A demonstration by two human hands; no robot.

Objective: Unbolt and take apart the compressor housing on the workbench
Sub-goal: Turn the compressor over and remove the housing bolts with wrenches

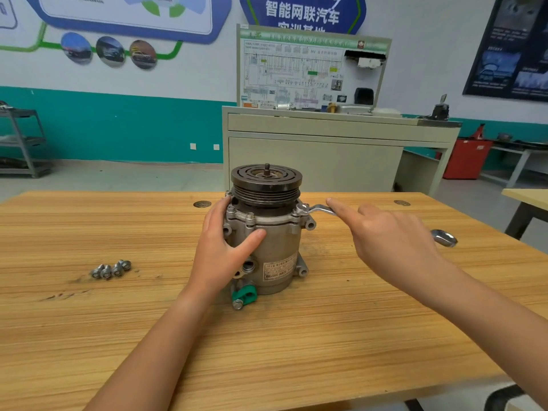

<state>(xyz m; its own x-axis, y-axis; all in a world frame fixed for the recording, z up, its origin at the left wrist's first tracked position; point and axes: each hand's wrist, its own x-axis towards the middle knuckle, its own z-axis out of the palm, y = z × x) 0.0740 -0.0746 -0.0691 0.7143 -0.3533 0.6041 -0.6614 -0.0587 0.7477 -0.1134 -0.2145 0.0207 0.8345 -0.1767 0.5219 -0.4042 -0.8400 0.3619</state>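
Cast aluminium, dull grey, the compressor housing (272, 253) stands upright at the middle of the desk (296, 351), its long axis vertical and the dark grooved pulley (266, 180) on top. Several flange bolts (250, 216) sit in place around the upper rim. The ring end of a wrench (317, 208) is on the one at the right side, with its handle running out to the right, roughly level with the desk.

The left hand (222, 250) holds the body from the left, fingers (218, 216) reaching up to the flange and thumb laid across the front. The right hand (391, 241) is the nearer one to the wrench. Its index lies straight along the handle and the others fold down over it, so it appears to grip the tool.

That bolt lies to the left of the right hand, so the coming move is probably a swing of the handle about the vertical bolt while the left hand braces. 4 loose bolts (111, 269) lie together, well off to the left.
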